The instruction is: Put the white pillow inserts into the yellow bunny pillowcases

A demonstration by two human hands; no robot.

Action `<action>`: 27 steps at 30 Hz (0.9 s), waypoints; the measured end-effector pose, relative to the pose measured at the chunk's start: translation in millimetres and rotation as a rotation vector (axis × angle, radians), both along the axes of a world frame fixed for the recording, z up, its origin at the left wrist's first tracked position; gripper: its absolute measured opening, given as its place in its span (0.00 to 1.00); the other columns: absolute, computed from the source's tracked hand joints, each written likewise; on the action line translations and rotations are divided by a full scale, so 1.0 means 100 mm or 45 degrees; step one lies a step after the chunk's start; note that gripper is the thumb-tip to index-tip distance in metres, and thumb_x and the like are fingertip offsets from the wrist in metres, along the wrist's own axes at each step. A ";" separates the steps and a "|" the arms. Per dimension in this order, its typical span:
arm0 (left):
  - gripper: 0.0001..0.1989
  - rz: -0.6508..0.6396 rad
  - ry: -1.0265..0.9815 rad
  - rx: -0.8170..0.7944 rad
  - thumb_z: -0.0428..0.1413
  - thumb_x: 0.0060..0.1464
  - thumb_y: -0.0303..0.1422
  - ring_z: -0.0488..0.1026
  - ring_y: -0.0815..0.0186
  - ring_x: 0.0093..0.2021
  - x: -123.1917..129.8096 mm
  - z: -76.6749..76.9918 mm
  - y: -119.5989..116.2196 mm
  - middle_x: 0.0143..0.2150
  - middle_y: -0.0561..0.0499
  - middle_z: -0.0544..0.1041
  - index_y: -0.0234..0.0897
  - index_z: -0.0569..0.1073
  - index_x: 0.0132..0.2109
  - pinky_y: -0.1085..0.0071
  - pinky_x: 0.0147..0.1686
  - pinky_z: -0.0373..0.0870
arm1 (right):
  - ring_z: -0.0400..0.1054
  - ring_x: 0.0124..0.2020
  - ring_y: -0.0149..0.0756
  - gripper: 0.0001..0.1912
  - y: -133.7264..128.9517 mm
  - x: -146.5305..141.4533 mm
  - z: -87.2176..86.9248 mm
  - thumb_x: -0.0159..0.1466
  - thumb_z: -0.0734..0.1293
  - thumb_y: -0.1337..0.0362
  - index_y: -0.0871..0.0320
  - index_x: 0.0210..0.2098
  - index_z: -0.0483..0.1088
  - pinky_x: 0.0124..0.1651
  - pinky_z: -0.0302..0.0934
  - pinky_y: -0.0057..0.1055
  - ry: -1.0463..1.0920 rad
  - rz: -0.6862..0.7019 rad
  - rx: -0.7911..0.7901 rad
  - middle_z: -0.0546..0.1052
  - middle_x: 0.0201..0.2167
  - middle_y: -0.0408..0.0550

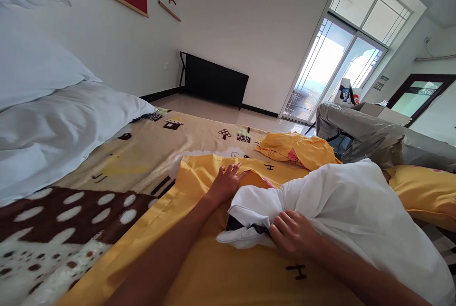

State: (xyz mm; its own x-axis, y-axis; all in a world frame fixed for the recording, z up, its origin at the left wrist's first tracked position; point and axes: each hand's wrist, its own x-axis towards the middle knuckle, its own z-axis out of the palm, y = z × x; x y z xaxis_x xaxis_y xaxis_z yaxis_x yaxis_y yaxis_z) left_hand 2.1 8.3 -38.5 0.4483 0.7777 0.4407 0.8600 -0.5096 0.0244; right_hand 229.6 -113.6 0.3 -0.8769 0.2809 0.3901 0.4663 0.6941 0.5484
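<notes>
L hand [228,180]: we pinch yellow cloth [231,272], edge raised.
R hand [292,232]: we clutch white pillow [356,201].
Pillow: end below L hand, bulk right of R hand.
Edge: prob. best we hold it high.

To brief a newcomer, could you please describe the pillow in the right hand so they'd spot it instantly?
On the patterned blanket, find the spread yellow cloth. The white pillow lies partly over its right side, one end bunched in the right hand. A dark patch at that end sets it apart from the white pillows at far left and the yellow pillow at right.
</notes>
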 end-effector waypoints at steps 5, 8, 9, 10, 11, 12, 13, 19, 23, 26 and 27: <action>0.26 0.095 0.090 0.059 0.43 0.58 0.24 0.68 0.53 0.46 0.00 0.07 -0.01 0.45 0.40 0.72 0.47 0.60 0.62 0.57 0.44 0.58 | 0.55 0.21 0.31 0.14 0.04 -0.01 0.02 0.65 0.56 0.71 0.58 0.23 0.61 0.26 0.39 0.33 -0.011 -0.017 -0.016 0.64 0.19 0.43; 0.26 0.093 0.112 0.028 0.42 0.58 0.23 0.70 0.53 0.43 -0.04 0.13 -0.01 0.42 0.40 0.73 0.46 0.62 0.61 0.57 0.43 0.58 | 0.57 0.22 0.31 0.14 0.19 0.00 0.08 0.66 0.56 0.68 0.58 0.24 0.62 0.26 0.41 0.32 0.002 -0.085 -0.022 0.67 0.20 0.44; 0.25 0.090 0.109 0.001 0.42 0.57 0.22 0.70 0.54 0.42 -0.05 0.16 -0.02 0.42 0.40 0.73 0.45 0.64 0.59 0.57 0.43 0.58 | 0.59 0.22 0.31 0.14 0.26 0.00 0.11 0.67 0.56 0.67 0.58 0.25 0.63 0.26 0.42 0.32 -0.001 -0.124 -0.034 0.68 0.21 0.44; 0.25 0.088 0.102 -0.028 0.42 0.56 0.21 0.70 0.54 0.42 -0.07 0.20 -0.02 0.42 0.40 0.73 0.43 0.66 0.57 0.57 0.43 0.58 | 0.61 0.23 0.31 0.14 0.34 0.00 0.14 0.68 0.56 0.65 0.59 0.27 0.64 0.27 0.43 0.32 -0.010 -0.176 -0.054 0.69 0.22 0.44; 0.23 0.088 0.090 -0.053 0.42 0.55 0.21 0.71 0.54 0.42 -0.09 0.24 -0.03 0.41 0.40 0.72 0.41 0.69 0.54 0.57 0.43 0.58 | 0.62 0.23 0.31 0.14 0.42 0.01 0.17 0.68 0.55 0.64 0.59 0.28 0.65 0.27 0.44 0.32 -0.018 -0.243 -0.082 0.71 0.23 0.45; 0.22 0.089 0.075 -0.072 0.43 0.55 0.21 0.71 0.54 0.42 -0.10 0.29 -0.04 0.41 0.39 0.72 0.40 0.71 0.52 0.57 0.43 0.58 | 0.64 0.24 0.32 0.15 0.50 0.01 0.20 0.69 0.54 0.62 0.59 0.30 0.66 0.27 0.45 0.32 -0.023 -0.319 -0.116 0.72 0.24 0.45; 0.20 0.088 0.059 -0.082 0.43 0.54 0.22 0.71 0.54 0.42 -0.11 0.33 -0.06 0.41 0.39 0.71 0.38 0.72 0.49 0.57 0.43 0.59 | 0.65 0.25 0.32 0.16 0.57 0.00 0.23 0.69 0.54 0.61 0.59 0.31 0.67 0.28 0.45 0.32 -0.031 -0.398 -0.157 0.73 0.26 0.46; 0.17 -0.083 -0.033 -0.257 0.46 0.58 0.32 0.74 0.60 0.42 -0.11 0.51 -0.18 0.43 0.46 0.75 0.41 0.69 0.52 0.67 0.40 0.66 | 0.69 0.32 0.35 0.15 0.74 -0.12 0.24 0.69 0.53 0.60 0.58 0.38 0.67 0.31 0.51 0.32 -0.190 -0.560 -0.415 0.75 0.32 0.49; 0.21 -0.195 -0.216 -0.472 0.42 0.59 0.30 0.70 0.63 0.52 -0.12 0.62 -0.20 0.54 0.47 0.73 0.40 0.66 0.57 0.71 0.47 0.66 | 0.70 0.33 0.37 0.11 0.63 -0.19 0.17 0.67 0.54 0.65 0.59 0.39 0.67 0.31 0.54 0.32 -0.226 -0.530 -0.460 0.75 0.33 0.50; 0.22 -0.215 -0.218 -0.510 0.41 0.57 0.28 0.69 0.64 0.53 -0.07 0.76 -0.21 0.56 0.46 0.73 0.37 0.67 0.57 0.71 0.52 0.63 | 0.70 0.33 0.38 0.12 0.58 -0.20 0.18 0.67 0.53 0.65 0.59 0.39 0.67 0.31 0.55 0.32 -0.208 -0.509 -0.493 0.75 0.33 0.51; 0.22 -0.217 -0.207 -0.516 0.41 0.57 0.28 0.70 0.64 0.53 -0.04 0.82 -0.20 0.55 0.46 0.73 0.37 0.67 0.57 0.71 0.52 0.63 | 0.70 0.33 0.38 0.12 0.57 -0.20 0.19 0.67 0.53 0.66 0.59 0.39 0.67 0.31 0.56 0.33 -0.195 -0.509 -0.506 0.75 0.33 0.51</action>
State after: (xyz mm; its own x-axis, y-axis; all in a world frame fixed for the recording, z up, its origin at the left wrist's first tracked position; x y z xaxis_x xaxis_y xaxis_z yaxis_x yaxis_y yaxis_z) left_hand -2.0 -12.1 43.3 0.5347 0.8231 0.1915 0.7335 -0.5646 0.3785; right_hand 209.8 -56.4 19.2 -0.7109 0.7003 0.0645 0.6702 0.6469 0.3638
